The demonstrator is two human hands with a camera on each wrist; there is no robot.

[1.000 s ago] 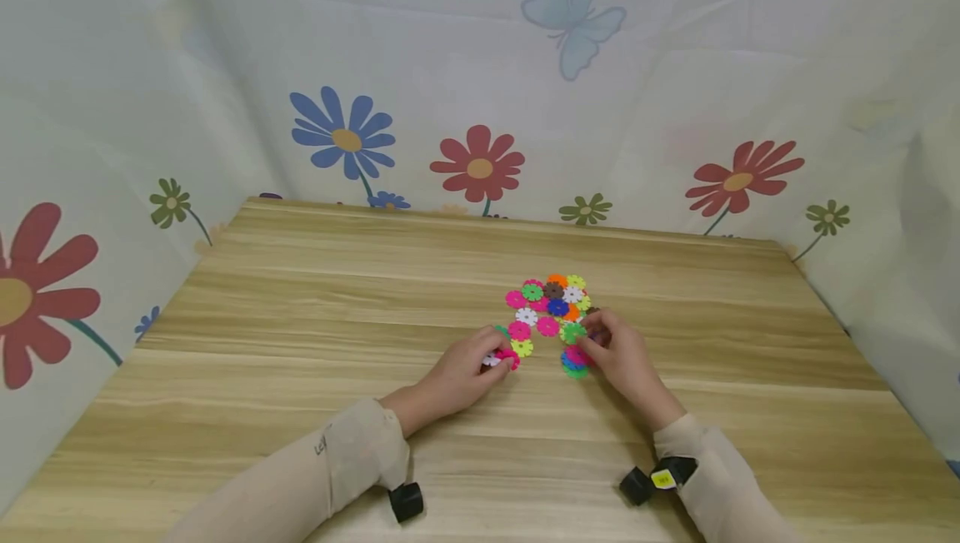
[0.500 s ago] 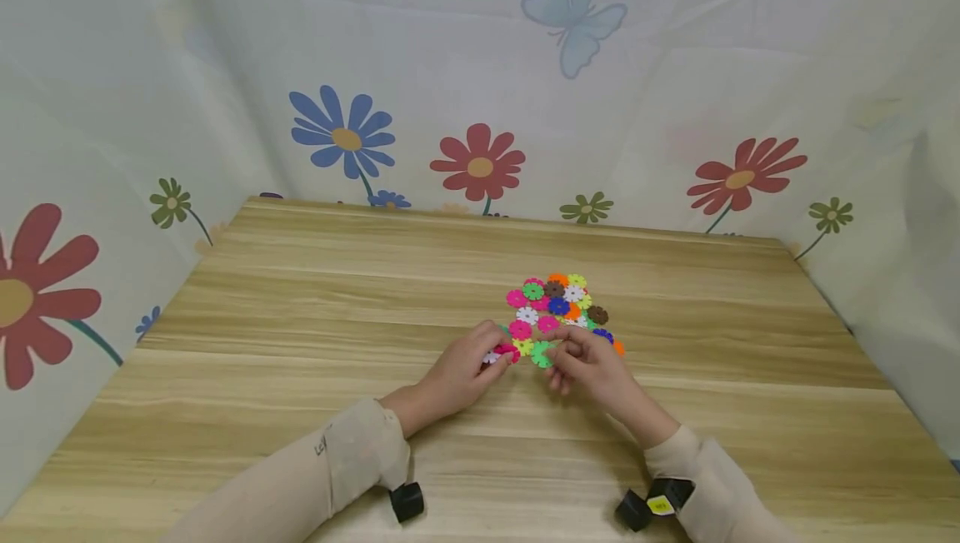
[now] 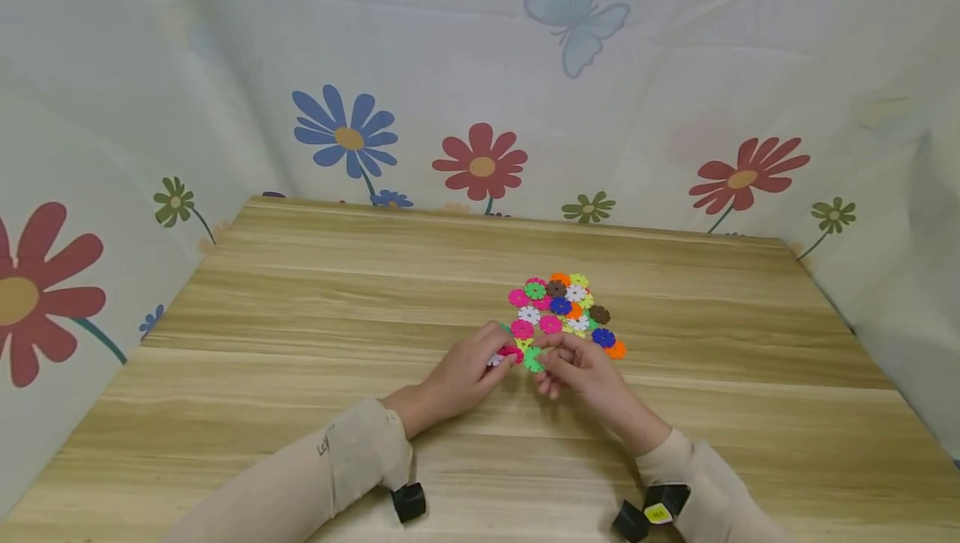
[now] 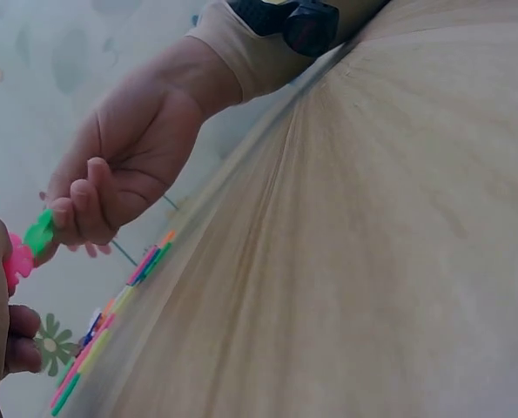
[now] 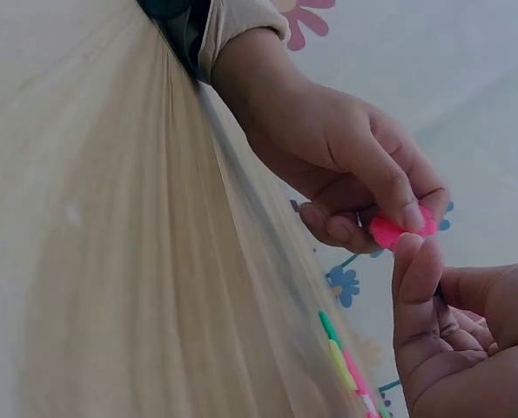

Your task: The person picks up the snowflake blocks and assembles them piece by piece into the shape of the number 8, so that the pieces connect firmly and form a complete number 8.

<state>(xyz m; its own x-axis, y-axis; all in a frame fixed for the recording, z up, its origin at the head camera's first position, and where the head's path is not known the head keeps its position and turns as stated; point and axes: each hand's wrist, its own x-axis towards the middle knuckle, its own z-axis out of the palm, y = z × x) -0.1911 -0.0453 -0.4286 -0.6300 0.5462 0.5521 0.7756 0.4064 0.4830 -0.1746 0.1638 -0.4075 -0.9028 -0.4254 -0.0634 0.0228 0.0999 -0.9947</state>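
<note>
My left hand (image 3: 461, 368) pinches a pink snowflake disc (image 3: 513, 352), a flat plastic piece with a notched rim. A white disc (image 3: 495, 360) shows by its fingers; whether it is held I cannot tell. Between thumb and finger of my right hand (image 3: 600, 376) is a green snowflake disc (image 3: 533, 359), close to the pink one. The left wrist view has the green disc (image 4: 39, 232) next to the pink disc (image 4: 17, 261), both raised above the table. In the right wrist view the pink disc (image 5: 400, 228) is plain, while the green one is hidden behind fingertips.
Just beyond the hands, a loose pile of snowflake discs (image 3: 560, 306) in several colours lies on the wooden table (image 3: 337, 293). A blue disc (image 3: 603, 337) and an orange one (image 3: 616, 350) sit at its right side. A flowered cloth (image 3: 420, 52) hangs behind the table.
My right hand has come left from the pile's right side, bringing the green disc beside the pink disc. The left hand has stayed about where it was.
</note>
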